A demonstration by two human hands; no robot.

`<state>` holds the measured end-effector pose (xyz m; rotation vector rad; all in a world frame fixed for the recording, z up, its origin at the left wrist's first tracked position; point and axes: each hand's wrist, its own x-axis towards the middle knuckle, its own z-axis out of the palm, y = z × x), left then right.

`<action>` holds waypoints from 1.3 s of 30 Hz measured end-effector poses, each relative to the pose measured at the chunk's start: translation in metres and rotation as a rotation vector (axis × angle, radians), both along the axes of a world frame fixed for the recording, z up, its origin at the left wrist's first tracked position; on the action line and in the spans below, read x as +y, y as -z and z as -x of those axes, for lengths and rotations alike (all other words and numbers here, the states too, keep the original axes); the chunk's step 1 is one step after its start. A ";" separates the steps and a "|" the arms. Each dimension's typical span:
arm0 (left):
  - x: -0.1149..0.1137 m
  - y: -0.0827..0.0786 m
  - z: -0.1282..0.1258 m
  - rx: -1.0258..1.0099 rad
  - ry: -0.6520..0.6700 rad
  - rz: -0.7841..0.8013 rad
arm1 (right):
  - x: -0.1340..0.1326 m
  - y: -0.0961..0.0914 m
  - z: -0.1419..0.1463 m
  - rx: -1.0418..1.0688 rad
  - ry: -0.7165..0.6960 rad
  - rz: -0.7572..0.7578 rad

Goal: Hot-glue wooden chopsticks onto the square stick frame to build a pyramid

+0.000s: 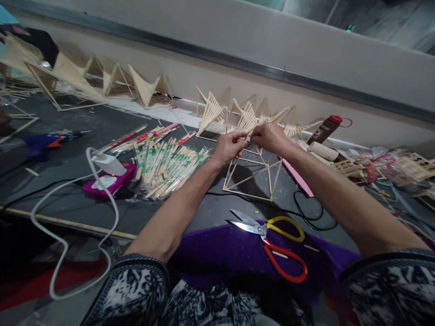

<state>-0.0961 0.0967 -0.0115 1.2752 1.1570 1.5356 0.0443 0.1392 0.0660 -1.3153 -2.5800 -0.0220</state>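
Note:
My left hand point(231, 147) is closed in a pinch above a small frame of thin wooden sticks point(248, 194). Facing it, my right hand point(271, 136) is also pinched shut, its fingertips almost meeting those of the left. What lies between the fingers is too small to make out; it may be a thin stick. The frame stands on the dark table below both hands, with a square base and slanting sticks. Open scissors point(262, 230) with one yellow and one red handle lie nearer to me, partly on purple cloth point(210, 253).
Packs of wrapped chopsticks point(170, 167) lie left of my hands, beside a magenta power strip point(108, 181) with a white cable. A blue glue gun point(42, 144) is further left. Twisted stick models point(146, 88) line the wall. A dark bottle point(324, 129) stands right.

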 end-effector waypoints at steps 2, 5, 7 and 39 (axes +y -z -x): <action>-0.001 -0.001 0.000 -0.012 0.006 0.002 | 0.000 0.000 0.000 -0.011 0.003 0.000; -0.003 -0.001 -0.001 -0.038 0.013 0.001 | 0.000 0.000 -0.001 -0.040 -0.005 0.005; -0.004 -0.001 -0.001 -0.046 0.009 0.003 | 0.000 -0.001 -0.002 -0.065 -0.021 0.013; 0.001 0.002 0.027 -0.017 -0.233 -0.045 | -0.078 0.005 -0.133 0.873 0.235 -0.176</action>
